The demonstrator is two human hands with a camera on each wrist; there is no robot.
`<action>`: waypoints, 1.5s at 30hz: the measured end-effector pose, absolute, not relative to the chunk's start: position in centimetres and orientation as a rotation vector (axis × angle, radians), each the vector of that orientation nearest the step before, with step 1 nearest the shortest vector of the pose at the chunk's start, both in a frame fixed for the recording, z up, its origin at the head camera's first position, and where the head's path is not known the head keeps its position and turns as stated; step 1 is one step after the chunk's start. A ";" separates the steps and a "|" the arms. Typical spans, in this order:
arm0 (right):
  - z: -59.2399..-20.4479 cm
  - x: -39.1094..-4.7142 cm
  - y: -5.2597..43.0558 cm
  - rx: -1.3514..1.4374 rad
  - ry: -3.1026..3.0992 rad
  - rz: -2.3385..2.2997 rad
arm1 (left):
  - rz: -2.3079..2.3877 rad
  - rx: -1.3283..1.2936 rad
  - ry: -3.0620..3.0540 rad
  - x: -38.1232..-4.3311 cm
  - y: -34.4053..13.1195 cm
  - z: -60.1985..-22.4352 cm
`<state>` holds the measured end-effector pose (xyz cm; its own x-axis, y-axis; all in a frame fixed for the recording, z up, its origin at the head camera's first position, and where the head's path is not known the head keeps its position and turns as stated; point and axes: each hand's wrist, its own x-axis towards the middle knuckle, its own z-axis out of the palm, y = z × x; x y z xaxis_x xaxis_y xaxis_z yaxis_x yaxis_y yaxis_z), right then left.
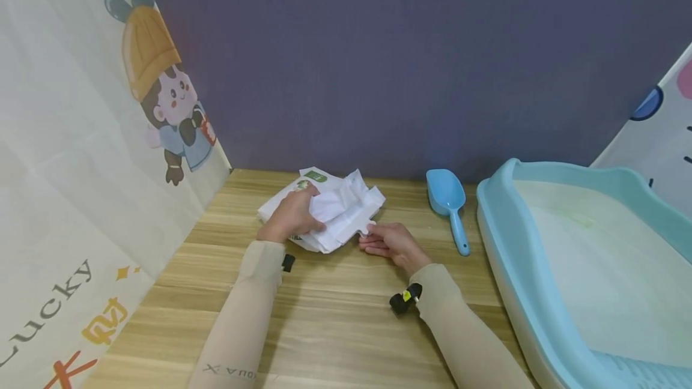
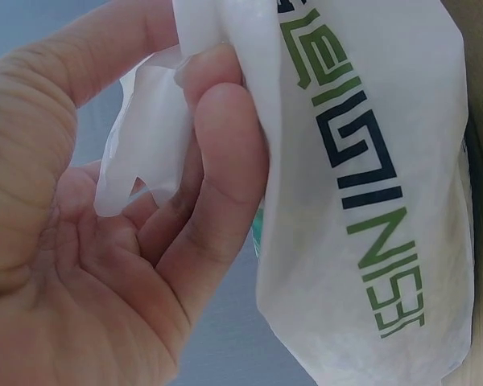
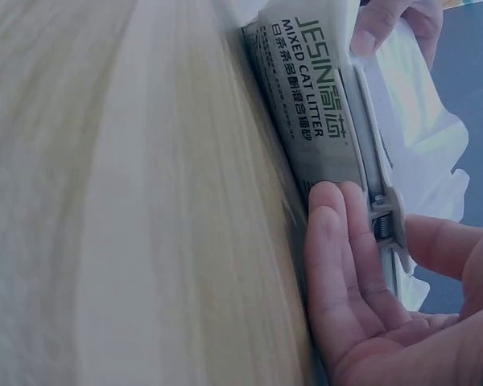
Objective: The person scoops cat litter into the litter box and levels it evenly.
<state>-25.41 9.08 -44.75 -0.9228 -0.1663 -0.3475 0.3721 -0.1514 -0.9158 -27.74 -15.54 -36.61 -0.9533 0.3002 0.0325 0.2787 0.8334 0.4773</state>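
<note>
A white cat litter bag [image 1: 348, 212] with green and black print lies on the wooden table, its top folded over and crumpled. My left hand [image 1: 292, 214] grips the folded top from the left, and in the left wrist view its curled fingers [image 2: 225, 137] hold the white plastic. Along the fold runs a white spring clip [image 3: 384, 221], seen edge-on in the right wrist view. My right hand [image 1: 393, 245] pinches the clip at its spring end, the thumb [image 3: 443, 245] on its lever and the other fingers against the bag's printed side.
A light blue scoop [image 1: 446, 194] lies to the right of the bag. Farther right stands a large litter box [image 1: 508, 221] with a light blue rim. A dark panel [image 1: 405, 65] rises behind the table [image 1: 324, 317], and a printed white sheet [image 1: 81, 137] hangs at the left.
</note>
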 end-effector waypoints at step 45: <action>-41.8 -26.1 16.1 0.194 2.406 -1.624 | 0.695 0.524 2.991 -27.8 -15.3 -36.3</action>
